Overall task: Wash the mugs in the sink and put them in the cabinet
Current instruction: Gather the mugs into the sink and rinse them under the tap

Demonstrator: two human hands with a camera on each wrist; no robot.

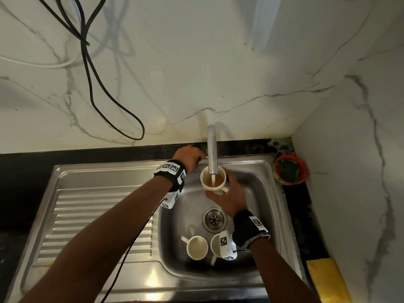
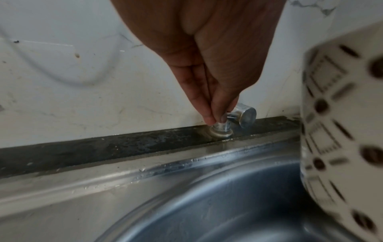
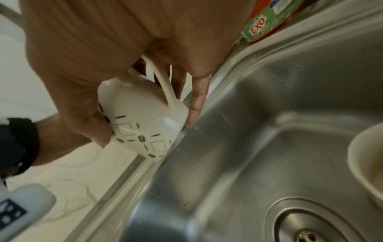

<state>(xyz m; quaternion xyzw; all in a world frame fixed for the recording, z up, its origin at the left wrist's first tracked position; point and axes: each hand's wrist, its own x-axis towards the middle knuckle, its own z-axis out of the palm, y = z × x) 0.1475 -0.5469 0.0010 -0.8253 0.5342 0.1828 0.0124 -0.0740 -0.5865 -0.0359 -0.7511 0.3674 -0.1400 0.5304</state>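
Observation:
A white mug point(image 1: 213, 180) with a dark dotted pattern point(image 3: 143, 124) sits under the steel tap spout point(image 1: 212, 154). Water runs into it and the water inside looks brownish. My right hand point(image 1: 229, 191) grips this mug, thumb point(image 3: 99, 131) on one side and fingers by its handle. At the back of the sink, my left hand point(image 1: 200, 158) pinches the tap handle point(image 2: 234, 114) with its fingertips point(image 2: 211, 117). Two more white mugs stand in the basin near the front, one point(image 1: 196, 248) in full view, the other point(image 1: 215, 244) partly hidden by my right wrist camera.
The steel sink point(image 1: 258, 193) has a ribbed drainboard point(image 1: 98, 215) on the left and a drain point(image 1: 213, 218) in the basin. A red soap tub with a green scrubber point(image 1: 289, 169) stands at the back right corner. A yellow cloth point(image 1: 328, 278) lies right. Black cables point(image 1: 91, 84) hang on the wall.

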